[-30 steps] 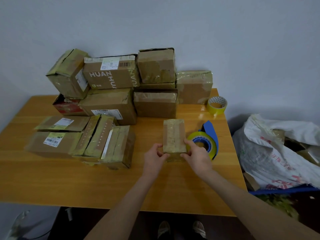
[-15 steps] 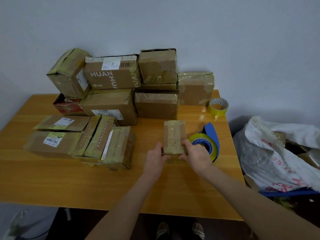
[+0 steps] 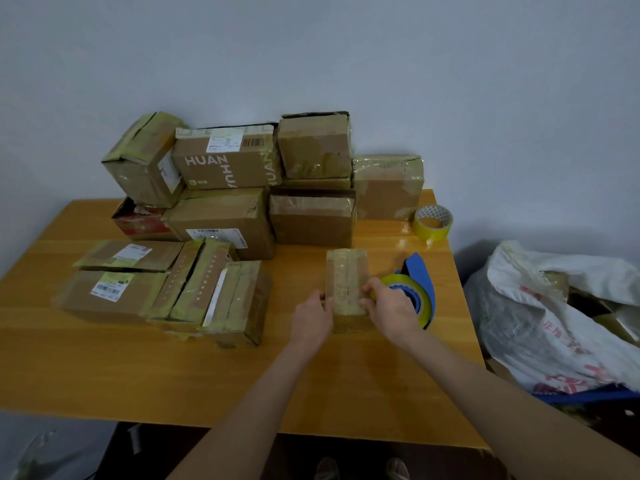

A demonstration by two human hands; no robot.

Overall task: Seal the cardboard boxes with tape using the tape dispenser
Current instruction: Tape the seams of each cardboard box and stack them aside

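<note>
Glossy wooden desk (image 3: 104, 368) against a pale grey wall (image 3: 346, 46) — left hand (image 3: 311, 317) and right hand (image 3: 394, 311) grip the small taped box (image 3: 346, 271) beside the blue tape dispenser (image 3: 420, 271); a white sack (image 3: 536, 323), perhaps on the floor, lies to the right.

1. I read the near box (image 3: 347, 282) as brown under glossy yellowish tape.
2. The dispenser (image 3: 420, 271) is blue and its tape is yellow.
3. The spare roll (image 3: 433, 225) is yellow, and its white core carries a dark dotted pattern.
4. My feed shows white letters on the brown HUAN box (image 3: 225, 168).
5. The red box (image 3: 138, 225) has yellowish tape.
6. The table (image 3: 104, 368) is orange wood grain.
7. The bag (image 3: 519, 323) is white with red print.
</note>
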